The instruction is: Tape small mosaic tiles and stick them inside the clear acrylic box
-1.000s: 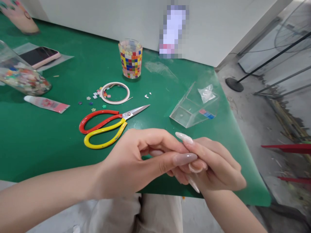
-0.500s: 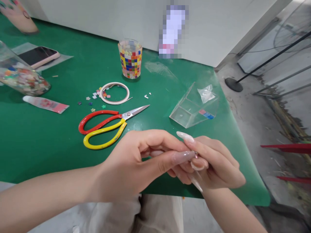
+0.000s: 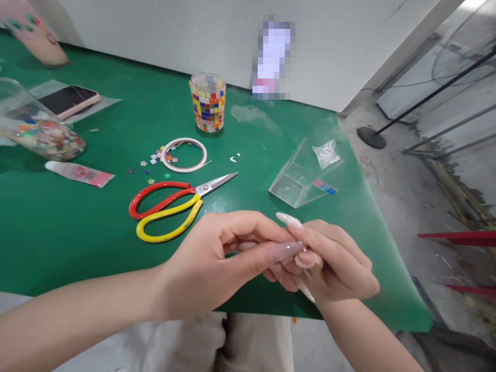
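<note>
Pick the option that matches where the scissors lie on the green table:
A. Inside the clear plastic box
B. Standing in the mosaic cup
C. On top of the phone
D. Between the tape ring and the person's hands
D: the scissors with red and yellow handles lie flat on the table, nearer the camera than the tape ring and beyond the left hand.

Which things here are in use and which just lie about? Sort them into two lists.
In use:
left hand and right hand, fingertips pinched together above the table edge; anything between them is too small to tell.

Lying about on the green table:
scissors
tape ring
mosaic cup
clear box
pink tube
phone
</note>
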Demonstrator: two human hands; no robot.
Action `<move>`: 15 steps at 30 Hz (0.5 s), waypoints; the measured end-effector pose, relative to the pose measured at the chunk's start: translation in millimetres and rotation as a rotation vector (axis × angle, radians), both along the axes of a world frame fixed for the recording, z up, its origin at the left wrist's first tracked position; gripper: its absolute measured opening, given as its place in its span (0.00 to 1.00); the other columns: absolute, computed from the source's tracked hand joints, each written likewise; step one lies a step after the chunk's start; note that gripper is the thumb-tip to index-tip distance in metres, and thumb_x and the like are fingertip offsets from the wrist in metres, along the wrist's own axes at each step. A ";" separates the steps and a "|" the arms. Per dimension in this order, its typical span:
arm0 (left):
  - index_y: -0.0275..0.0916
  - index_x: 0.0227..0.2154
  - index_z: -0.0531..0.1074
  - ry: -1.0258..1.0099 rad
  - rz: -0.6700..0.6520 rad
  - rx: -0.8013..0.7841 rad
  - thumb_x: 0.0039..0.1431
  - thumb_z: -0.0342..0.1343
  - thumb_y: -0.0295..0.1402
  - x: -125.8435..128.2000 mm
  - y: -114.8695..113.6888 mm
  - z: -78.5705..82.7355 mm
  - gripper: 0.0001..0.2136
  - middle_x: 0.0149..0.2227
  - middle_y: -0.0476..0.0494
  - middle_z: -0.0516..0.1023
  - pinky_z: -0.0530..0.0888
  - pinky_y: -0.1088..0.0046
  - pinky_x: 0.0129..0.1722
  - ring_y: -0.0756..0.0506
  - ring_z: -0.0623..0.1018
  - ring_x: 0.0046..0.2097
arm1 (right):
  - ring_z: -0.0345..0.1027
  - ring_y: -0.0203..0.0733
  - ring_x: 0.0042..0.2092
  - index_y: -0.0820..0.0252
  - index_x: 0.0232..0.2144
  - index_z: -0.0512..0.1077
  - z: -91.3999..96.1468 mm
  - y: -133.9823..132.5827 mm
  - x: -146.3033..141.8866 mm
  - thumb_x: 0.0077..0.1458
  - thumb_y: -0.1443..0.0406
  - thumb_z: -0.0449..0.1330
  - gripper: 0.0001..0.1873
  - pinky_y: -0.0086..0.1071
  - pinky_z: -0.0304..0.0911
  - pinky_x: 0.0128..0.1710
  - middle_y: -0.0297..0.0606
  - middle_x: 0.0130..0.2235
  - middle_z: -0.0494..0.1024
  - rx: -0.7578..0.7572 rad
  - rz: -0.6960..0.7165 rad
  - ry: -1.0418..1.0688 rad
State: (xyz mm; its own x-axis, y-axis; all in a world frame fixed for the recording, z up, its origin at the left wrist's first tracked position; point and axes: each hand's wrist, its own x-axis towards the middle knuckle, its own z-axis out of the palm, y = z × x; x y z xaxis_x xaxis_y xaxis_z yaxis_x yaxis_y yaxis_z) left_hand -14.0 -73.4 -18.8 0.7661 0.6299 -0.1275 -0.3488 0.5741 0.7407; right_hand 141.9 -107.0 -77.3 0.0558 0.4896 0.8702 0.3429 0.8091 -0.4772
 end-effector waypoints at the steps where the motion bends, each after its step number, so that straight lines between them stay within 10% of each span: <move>1: 0.39 0.33 0.83 0.012 0.005 0.011 0.65 0.56 0.17 -0.1 0.0 -0.1 0.14 0.30 0.57 0.86 0.82 0.88 0.38 0.56 0.85 0.33 | 0.73 0.27 0.27 0.70 0.57 0.74 -0.2 -0.1 0.3 0.65 0.75 0.60 0.19 0.16 0.73 0.27 0.36 0.33 0.76 0.004 0.000 -0.001; 15: 0.41 0.32 0.83 0.063 0.015 0.031 0.65 0.57 0.19 -2.6 -0.6 2.0 0.13 0.30 0.61 0.86 0.82 0.88 0.37 0.57 0.85 0.33 | 0.74 0.32 0.29 0.66 0.58 0.75 -3.5 -2.7 4.8 0.63 0.77 0.61 0.22 0.21 0.74 0.25 0.36 0.34 0.80 0.011 -0.098 -0.061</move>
State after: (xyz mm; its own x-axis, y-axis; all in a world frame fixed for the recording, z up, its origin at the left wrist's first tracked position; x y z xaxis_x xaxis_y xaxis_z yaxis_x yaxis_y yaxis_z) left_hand -16.6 -74.0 -16.8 0.7476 0.6457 -0.1553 -0.3092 0.5454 0.7790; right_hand 146.7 -109.7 -80.8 0.0495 0.4749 0.8786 0.4488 0.7753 -0.4444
